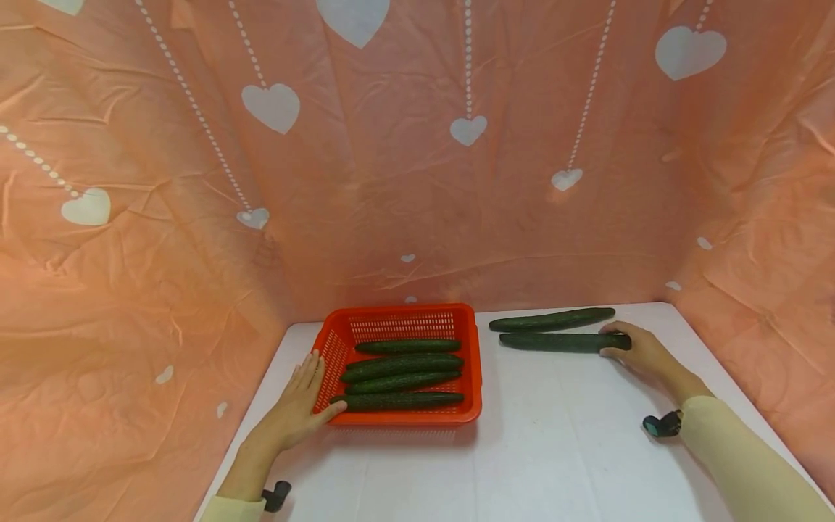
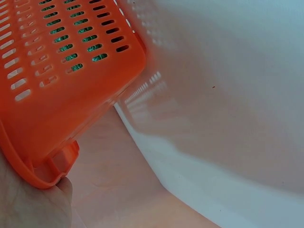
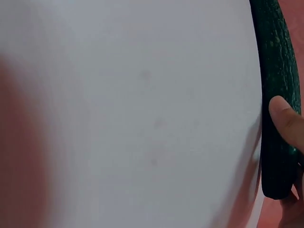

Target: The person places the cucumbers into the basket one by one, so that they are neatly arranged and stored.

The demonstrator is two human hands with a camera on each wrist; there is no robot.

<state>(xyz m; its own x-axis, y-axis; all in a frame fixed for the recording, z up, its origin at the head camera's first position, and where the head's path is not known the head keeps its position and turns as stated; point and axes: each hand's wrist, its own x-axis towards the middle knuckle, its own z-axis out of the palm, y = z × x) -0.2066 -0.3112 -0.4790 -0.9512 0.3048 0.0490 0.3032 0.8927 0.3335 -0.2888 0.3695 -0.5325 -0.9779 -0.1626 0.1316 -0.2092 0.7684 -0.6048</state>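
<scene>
My right hand [image 1: 639, 351] grips the right end of a dark green cucumber [image 1: 551, 342] lying on the table, thumb on its near side. In the right wrist view the thumb presses on that cucumber [image 3: 278, 71]. Just behind it lies a second cucumber [image 1: 551, 320]. My left hand [image 1: 293, 409] rests against the left side of a red plastic basket [image 1: 479, 362], fingers straight and thumb over the front left corner. The left wrist view shows the slotted basket wall [image 2: 61, 104] from outside. Several cucumbers [image 1: 404, 364] lie side by side in the basket.
The white table [image 1: 541, 449] carries everything. Orange cloth [image 1: 417, 196] printed with white hearts hangs behind it and along both sides. A small dark wrist camera [image 1: 662, 424] sits at my right wrist, another [image 1: 277, 496] at my left.
</scene>
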